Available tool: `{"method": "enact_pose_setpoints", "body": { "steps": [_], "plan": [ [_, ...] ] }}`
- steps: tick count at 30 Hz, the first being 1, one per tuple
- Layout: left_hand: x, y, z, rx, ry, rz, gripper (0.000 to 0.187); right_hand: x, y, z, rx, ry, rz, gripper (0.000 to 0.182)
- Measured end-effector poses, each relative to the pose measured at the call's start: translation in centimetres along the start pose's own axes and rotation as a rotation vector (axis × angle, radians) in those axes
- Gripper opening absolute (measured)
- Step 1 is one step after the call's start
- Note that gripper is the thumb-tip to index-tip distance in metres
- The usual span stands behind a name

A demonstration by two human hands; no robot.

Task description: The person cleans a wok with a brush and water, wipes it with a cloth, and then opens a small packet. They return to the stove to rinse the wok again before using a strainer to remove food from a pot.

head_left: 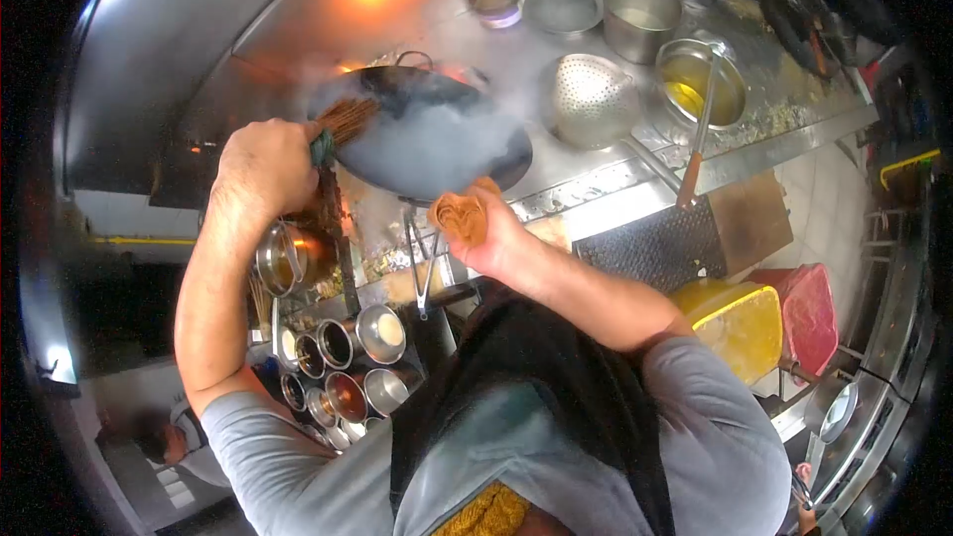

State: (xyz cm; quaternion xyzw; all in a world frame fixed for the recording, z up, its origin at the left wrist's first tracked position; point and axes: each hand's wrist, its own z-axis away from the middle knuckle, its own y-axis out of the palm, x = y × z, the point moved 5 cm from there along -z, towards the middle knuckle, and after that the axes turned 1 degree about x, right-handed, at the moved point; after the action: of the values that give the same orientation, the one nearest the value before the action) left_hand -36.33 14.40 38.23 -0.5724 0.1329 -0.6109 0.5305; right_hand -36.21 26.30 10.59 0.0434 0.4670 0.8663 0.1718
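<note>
My left hand [266, 167] grips a bamboo brush [345, 121] by its green-banded neck, the bristles pressed into the near-left side of a dark wok [427, 139] full of steam. At the wok's near rim, my right hand [488, 230] is closed on an orange cloth [461, 216] wrapped over the handle. The wok sits on the steel stove top [596, 179]. Steam hides what lies inside it.
A perforated strainer ladle [591, 99], an oil pot [700, 89] with a ladle in it, a steel pot [640, 15] and bowls [561, 8] stand right of the wok. Seasoning cups [342, 367] and tongs [417, 263] are near left. Yellow [740, 323] and red [809, 313] bins sit at right. Another person [169, 442] is at lower left.
</note>
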Motion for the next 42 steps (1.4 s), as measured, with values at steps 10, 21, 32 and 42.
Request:
{"method": "enact_pose_setpoints", "body": {
  "steps": [10,21,32,42],
  "plan": [
    [-4.0,-1.5,3.6,-0.171,0.089,-0.099,0.033,-0.6,-4.2,1.8,0.032,0.195,-0.192,0.024],
    [12.6,8.1,-1.0,-0.182,-0.194,0.197,0.063,-2.8,-2.4,-4.6,-0.133,0.052,0.246,0.020],
    [-1.8,37.4,-30.8,-0.097,-0.241,0.889,0.078,-2.1,-4.8,-19.4,-0.144,-0.281,0.544,0.022],
    [11.8,34.1,-26.0,-0.193,-0.290,0.667,0.065,-2.9,-5.4,-19.3,-0.152,-0.352,0.622,0.024]
  ]
}}
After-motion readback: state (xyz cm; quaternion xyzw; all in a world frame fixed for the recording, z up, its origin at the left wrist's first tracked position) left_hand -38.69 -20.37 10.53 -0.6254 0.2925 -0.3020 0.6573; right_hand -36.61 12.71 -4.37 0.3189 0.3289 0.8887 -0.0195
